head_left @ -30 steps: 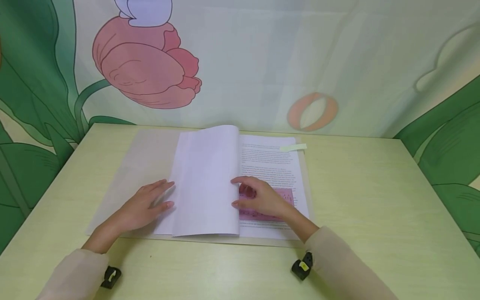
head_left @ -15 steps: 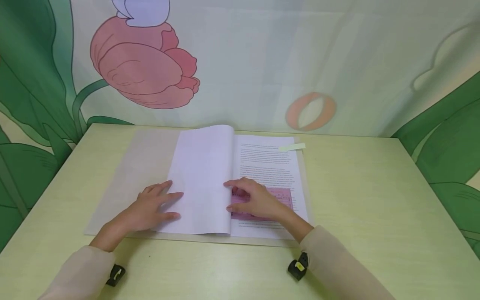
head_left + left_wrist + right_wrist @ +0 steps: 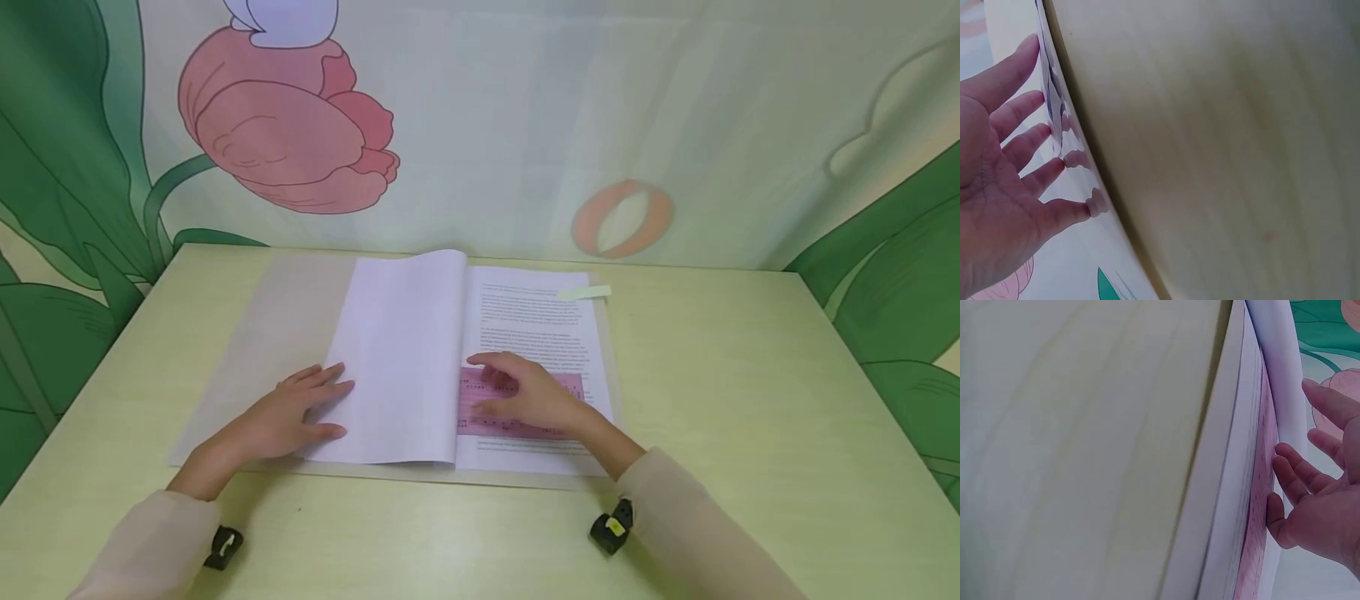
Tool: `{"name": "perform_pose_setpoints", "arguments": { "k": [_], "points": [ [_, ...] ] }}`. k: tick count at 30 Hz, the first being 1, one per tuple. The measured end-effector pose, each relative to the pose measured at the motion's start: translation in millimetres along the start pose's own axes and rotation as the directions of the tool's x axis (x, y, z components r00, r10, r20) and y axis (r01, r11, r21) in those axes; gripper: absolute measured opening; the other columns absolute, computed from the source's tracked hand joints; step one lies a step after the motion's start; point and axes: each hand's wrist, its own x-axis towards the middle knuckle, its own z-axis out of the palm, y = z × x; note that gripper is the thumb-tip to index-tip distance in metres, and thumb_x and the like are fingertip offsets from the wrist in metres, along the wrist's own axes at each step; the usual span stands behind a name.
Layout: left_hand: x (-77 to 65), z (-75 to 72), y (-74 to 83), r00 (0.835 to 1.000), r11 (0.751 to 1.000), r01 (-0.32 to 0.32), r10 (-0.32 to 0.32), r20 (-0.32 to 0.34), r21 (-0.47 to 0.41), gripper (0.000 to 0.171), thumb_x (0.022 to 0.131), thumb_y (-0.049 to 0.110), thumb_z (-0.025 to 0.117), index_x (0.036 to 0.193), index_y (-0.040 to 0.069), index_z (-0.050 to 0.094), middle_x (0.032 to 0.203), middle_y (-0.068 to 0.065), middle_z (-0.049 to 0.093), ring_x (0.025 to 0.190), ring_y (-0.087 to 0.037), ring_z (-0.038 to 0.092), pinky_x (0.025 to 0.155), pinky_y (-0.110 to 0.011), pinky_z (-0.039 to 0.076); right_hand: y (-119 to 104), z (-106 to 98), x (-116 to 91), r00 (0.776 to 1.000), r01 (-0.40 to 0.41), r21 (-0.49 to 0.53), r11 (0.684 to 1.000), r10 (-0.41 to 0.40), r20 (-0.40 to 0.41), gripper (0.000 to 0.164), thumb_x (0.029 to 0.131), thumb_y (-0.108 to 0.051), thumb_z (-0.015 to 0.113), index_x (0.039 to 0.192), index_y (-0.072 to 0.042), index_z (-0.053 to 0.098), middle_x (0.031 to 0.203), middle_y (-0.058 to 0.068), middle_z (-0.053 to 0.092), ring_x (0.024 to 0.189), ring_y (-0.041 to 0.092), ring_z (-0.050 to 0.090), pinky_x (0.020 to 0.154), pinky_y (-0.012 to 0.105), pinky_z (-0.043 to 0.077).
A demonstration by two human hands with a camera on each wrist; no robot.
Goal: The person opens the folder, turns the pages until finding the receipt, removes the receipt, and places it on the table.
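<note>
A clear folder (image 3: 292,304) lies spread on the table with white paper in it. A blank white page (image 3: 401,358) is turned over to the left, its right edge bulging up in a curve. Spread fingers of my left hand (image 3: 288,417) rest on the lower left part of this page. On the right, a printed sheet (image 3: 532,321) bears a pink slip (image 3: 498,425) with dark marks. My right hand (image 3: 525,396) hovers over the slip with loosely bent fingers, holding nothing, just right of the curved page edge. The right wrist view shows the pink slip (image 3: 1263,456) beside the fingertips.
A pale green tab (image 3: 585,293) sticks out from the printed sheet's upper right. Small black devices sit by the left cuff (image 3: 168,525) and right cuff (image 3: 660,492). Behind the pale wooden table (image 3: 735,383) hangs a flower-patterned cloth (image 3: 480,125).
The page's curved edge has shifted left, uncovering more of the pink slip. My right hand followed it, then came off the edge and drew back right. My left fingers spread onto the page.
</note>
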Motion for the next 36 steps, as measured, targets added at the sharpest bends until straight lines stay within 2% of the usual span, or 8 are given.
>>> {"name": "perform_pose_setpoints", "arguments": {
  "k": [11,16,26,36],
  "points": [
    [-2.3,-1.5,1.2,1.0,1.0,0.008,-0.008,0.008,-0.023,0.063,0.082,0.025,0.068,0.132,-0.005,0.044,0.142,-0.026,0.029,0.13,-0.046,0.019,0.1,-0.06,0.02,15,-20,-18,0.998,-0.055,-0.015,0.998,0.055,-0.026,0.055,0.077,-0.021,0.074,0.125,-0.004,0.052,0.106,0.008,0.056,0.095,0.022,0.051,0.083,0.038,0.044],
    [-2.0,-0.7,0.9,1.0,0.999,0.016,-0.015,0.019,-0.037,0.063,0.082,0.024,0.067,0.132,-0.005,0.043,0.143,-0.025,0.027,0.132,-0.044,0.016,0.098,-0.064,0.016,24,-31,-26,0.995,-0.09,-0.043,0.995,0.088,-0.05,0.054,0.077,-0.018,0.074,0.123,-0.002,0.053,0.104,0.01,0.055,0.093,0.023,0.051,0.082,0.038,0.044],
    [-1.5,-0.3,-1.1,1.0,0.999,0.014,-0.013,0.016,-0.032,0.063,0.082,0.024,0.067,0.132,-0.005,0.043,0.142,-0.023,0.03,0.131,-0.043,0.02,0.095,-0.068,0.015,43,-56,-48,0.973,-0.219,-0.082,0.972,0.211,-0.095,0.052,0.076,-0.017,0.074,0.121,-0.002,0.054,0.106,0.011,0.052,0.094,0.024,0.047,0.08,0.036,0.041],
    [-2.6,-2.6,0.6,1.0,0.999,0.024,-0.024,0.012,-0.03,0.062,0.082,0.025,0.067,0.132,-0.005,0.044,0.142,-0.023,0.031,0.131,-0.042,0.021,0.096,-0.067,0.016,56,-66,-59,0.949,-0.306,-0.119,0.945,0.292,-0.121,0.046,0.074,-0.018,0.076,0.113,-0.001,0.057,0.099,0.011,0.048,0.09,0.024,0.043,0.077,0.034,0.039]
  ]
}}
